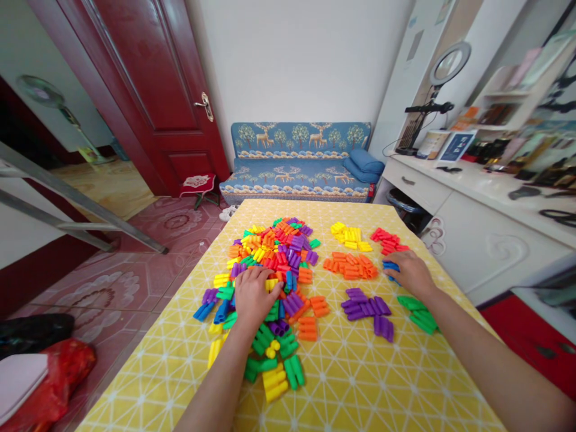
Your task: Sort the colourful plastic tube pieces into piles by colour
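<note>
A mixed heap of ribbed plastic pieces (274, 255) in several colours lies on the left half of the table. My left hand (252, 293) rests on this heap, its thumb and fingers closed around a yellow plastic piece (271, 284). At the right, my right hand (410, 273) has its fingers closed on blue plastic pieces (390, 270), partly hidden by the hand. Around it lie single-colour groups: red pieces (389, 241), orange pieces (351, 266), yellow pieces (351, 236), purple pieces (366, 306) and green pieces (419, 314), the last partly behind my right forearm.
A yellow patterned cloth covers the table (360, 384). Beyond its far edge stands a blue sofa (292, 174). A white dresser (490, 228) runs along the right, with a ring light (450, 63) on top. At left are a metal ladder (85, 227) and a red stool (198, 185).
</note>
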`<state>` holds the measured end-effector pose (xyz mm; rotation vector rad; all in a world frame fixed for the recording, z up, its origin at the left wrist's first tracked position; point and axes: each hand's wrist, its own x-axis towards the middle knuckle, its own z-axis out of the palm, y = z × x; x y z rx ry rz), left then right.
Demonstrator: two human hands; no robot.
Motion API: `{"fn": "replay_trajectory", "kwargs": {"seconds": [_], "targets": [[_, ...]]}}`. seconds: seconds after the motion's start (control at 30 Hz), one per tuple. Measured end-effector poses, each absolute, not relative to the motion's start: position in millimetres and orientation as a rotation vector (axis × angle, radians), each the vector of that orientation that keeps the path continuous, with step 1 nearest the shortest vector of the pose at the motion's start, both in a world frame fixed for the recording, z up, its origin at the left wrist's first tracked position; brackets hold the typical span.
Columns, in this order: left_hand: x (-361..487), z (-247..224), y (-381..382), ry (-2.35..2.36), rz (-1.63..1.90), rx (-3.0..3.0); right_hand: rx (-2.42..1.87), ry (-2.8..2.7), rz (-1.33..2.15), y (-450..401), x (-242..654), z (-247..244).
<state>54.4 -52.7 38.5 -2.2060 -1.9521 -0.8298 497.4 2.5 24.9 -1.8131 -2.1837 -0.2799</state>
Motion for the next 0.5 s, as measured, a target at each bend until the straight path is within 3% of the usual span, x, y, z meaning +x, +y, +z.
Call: {"fn": "replay_trajectory", "kwargs": {"seconds": [0.5], "targets": [[54,39,-53,-1.968,-0.856,-2.205,-1.982,-2.123,-0.318,7,485,28]]}}
